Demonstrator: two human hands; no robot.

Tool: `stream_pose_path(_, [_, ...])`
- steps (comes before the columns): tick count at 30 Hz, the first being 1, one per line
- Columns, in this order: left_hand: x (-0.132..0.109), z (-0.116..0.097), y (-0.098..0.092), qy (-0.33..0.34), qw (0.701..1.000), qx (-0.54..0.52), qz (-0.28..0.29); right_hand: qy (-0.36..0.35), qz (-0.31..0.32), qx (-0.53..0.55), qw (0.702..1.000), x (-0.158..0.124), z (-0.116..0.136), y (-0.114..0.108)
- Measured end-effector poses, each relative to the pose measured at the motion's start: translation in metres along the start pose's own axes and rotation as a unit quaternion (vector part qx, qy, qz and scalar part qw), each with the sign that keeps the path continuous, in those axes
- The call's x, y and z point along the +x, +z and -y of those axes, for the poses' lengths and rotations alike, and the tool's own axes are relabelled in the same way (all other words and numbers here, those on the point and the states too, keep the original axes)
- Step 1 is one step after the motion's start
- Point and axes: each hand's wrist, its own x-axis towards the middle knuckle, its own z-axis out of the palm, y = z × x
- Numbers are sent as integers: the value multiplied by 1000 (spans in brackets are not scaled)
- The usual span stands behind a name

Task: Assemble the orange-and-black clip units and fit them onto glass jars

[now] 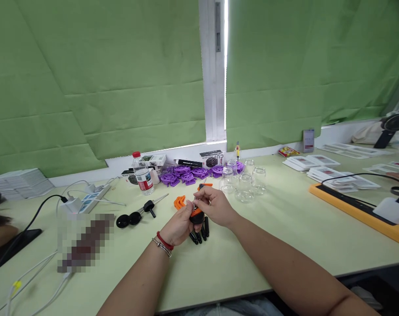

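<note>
My left hand (181,224) is closed around a round black part with an orange band (196,216), held just above the table. At its top my right hand (215,205) pinches with thumb and fingertips; what lies between them is too small to make out. Below the hands lie several short black rods (199,237). Curved orange pieces (179,202) rest just beyond my left hand, and another orange and black piece (205,186) sits behind my right. To the left are round black pieces (129,219) and a black knob with a metal shaft (149,206).
Several clear glass jars (244,188) stand behind on the right. Purple plastic parts (186,173) are heaped near the wall beside a red-capped bottle (143,175). A power strip (96,198) with cables lies left. On the right are card stacks (327,175) and an orange-edged bar (360,215).
</note>
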Motion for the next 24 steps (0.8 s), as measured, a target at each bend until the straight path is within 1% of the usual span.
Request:
stream_pose_path(4, [-2,0,0,-34,998,-8,46,41,28,92,994,4,-3,-1])
stream_pose_path(7, [-2,0,-1,-45,996,-34,65,62,37,128,989,5,-5,-2])
stream_pose_path(9, [-2,-1,-2,-39,996,-58,60,59,38,115,991,4,-6,-3])
stream_pose_path(12, [-1,-3,-5,-34,994,-89,60,45,50,66,996,1,-7,-3])
stream_pose_path(18, [-1,-4,-7,-35,992,-99,67,49,91,-17,995,-1,-3,-3])
stream_pose_path(19, [-1,-4,-7,-33,992,-99,66,33,95,-37,994,-1,-2,-4])
stream_pose_path(21, [-1,-4,-8,-24,993,-99,66,-30,107,-90,990,0,1,-6])
stream_pose_path(23, [0,-5,-10,-14,993,-100,64,-107,122,-159,974,0,4,-9])
stream_pose_path(24, [0,-5,-11,-7,993,-101,59,-134,132,-193,963,0,6,-10])
